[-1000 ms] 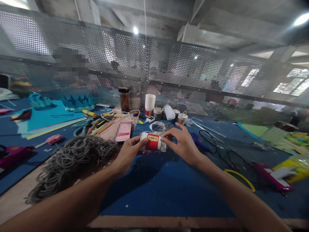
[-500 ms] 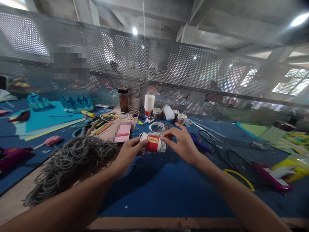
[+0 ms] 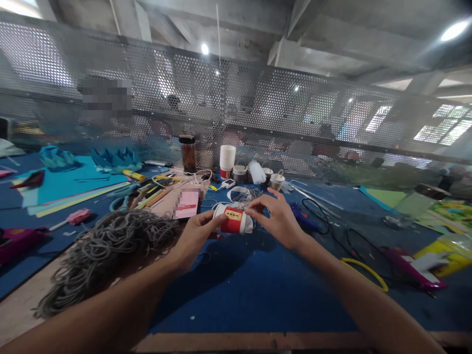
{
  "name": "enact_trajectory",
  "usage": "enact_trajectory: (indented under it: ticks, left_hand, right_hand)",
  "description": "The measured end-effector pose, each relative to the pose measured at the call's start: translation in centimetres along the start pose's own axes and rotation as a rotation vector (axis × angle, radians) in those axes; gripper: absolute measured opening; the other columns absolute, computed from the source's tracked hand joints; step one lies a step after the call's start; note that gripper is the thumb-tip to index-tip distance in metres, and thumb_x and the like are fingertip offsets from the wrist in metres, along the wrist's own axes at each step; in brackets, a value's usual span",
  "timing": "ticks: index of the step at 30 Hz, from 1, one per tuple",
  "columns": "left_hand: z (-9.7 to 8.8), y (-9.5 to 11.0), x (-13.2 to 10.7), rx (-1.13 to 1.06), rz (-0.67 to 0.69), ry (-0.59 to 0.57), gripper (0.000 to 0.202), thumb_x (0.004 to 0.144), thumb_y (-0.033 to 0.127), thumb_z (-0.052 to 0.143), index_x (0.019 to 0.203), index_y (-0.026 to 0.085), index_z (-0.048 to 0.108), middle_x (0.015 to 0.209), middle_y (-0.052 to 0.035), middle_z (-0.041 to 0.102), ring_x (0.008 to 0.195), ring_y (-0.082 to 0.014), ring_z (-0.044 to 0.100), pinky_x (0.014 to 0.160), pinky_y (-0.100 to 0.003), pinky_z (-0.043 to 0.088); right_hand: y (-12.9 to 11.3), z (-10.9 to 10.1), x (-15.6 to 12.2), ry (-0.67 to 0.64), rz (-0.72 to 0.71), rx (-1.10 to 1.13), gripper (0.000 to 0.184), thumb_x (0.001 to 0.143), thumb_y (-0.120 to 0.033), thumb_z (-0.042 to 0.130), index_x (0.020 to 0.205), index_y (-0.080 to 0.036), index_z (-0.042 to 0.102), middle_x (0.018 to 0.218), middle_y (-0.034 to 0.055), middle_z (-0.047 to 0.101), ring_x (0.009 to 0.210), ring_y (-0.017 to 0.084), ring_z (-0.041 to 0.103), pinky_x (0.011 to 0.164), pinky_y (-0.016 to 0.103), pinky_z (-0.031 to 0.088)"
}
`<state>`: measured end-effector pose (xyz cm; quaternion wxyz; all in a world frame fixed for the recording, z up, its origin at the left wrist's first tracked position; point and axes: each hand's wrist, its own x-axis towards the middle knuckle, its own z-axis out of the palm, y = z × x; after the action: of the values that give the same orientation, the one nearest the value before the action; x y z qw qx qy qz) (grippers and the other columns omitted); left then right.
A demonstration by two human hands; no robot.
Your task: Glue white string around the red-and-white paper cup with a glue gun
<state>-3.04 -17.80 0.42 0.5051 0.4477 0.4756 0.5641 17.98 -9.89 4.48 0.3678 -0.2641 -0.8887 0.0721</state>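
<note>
A red and white paper cup (image 3: 233,220) lies on its side between both hands, just above the blue table mat (image 3: 250,290). My left hand (image 3: 192,238) grips the cup's left end with thumb and fingers curled round it. My right hand (image 3: 278,220) pinches at the cup's right rim, its other fingers fanned out. A tangle of thin pale string (image 3: 246,197) lies just behind the cup.
A big heap of grey cord (image 3: 106,246) sits at the left. Behind are a stack of paper cups (image 3: 227,161), a brown jar (image 3: 188,153), small finished cups (image 3: 276,181), coloured paper sheets (image 3: 62,183) and scissors. Magenta glue guns (image 3: 413,268) and a yellow ring (image 3: 365,273) lie right. A perforated metal screen (image 3: 236,113) closes the back.
Hands and cup stay almost in place; the cup has tipped slightly, its left end a little higher, and the right fingers have shifted a touch on its rim.
</note>
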Motion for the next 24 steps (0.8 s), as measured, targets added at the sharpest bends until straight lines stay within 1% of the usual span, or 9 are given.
enact_trajectory:
  ticks: [4,12,17,24]
  left_hand:
    - [0.04,0.1,-0.05,-0.001,-0.002,-0.003,0.033,0.083,0.045,0.072,0.103,0.02,0.076,0.093,-0.0064,0.074,0.08,-0.0159,0.064,0.066,-0.024,0.051]
    - [0.1,0.21,-0.07,-0.001,0.006,-0.014,0.033,0.084,0.043,0.072,0.105,0.018,0.076,0.094,-0.0081,0.074,0.079,-0.0162,0.064,0.065,-0.024,0.05]
    - [0.06,0.26,-0.24,-0.013,0.003,-0.029,0.031,0.084,0.042,0.071,0.105,0.019,0.076,0.094,-0.0074,0.074,0.079,-0.0157,0.064,0.065,-0.024,0.051]
    - [0.07,0.32,-0.27,-0.009,0.016,-0.031,0.03,0.085,0.042,0.071,0.105,0.02,0.076,0.091,-0.006,0.073,0.079,-0.0148,0.063,0.065,-0.023,0.05]
  right_hand:
    - [-0.04,-0.05,0.02,-0.001,-0.005,0.005,0.007,0.093,-0.032,0.064,0.091,-0.025,0.063,0.084,-0.0051,0.071,0.072,0.014,0.064,0.116,0.051,0.025]
    - [0.17,0.07,-0.05,0.004,-0.005,-0.007,0.008,0.093,-0.033,0.063,0.091,-0.026,0.063,0.084,-0.0046,0.071,0.074,0.015,0.065,0.115,0.053,0.026]
    - [0.17,-0.01,0.0,-0.002,-0.001,-0.017,0.009,0.094,-0.034,0.062,0.091,-0.025,0.064,0.085,-0.0036,0.072,0.076,0.016,0.066,0.115,0.053,0.027]
    - [0.27,0.02,-0.01,0.005,0.002,-0.018,0.008,0.093,-0.032,0.064,0.09,-0.025,0.063,0.085,-0.005,0.071,0.077,0.014,0.065,0.116,0.051,0.026]
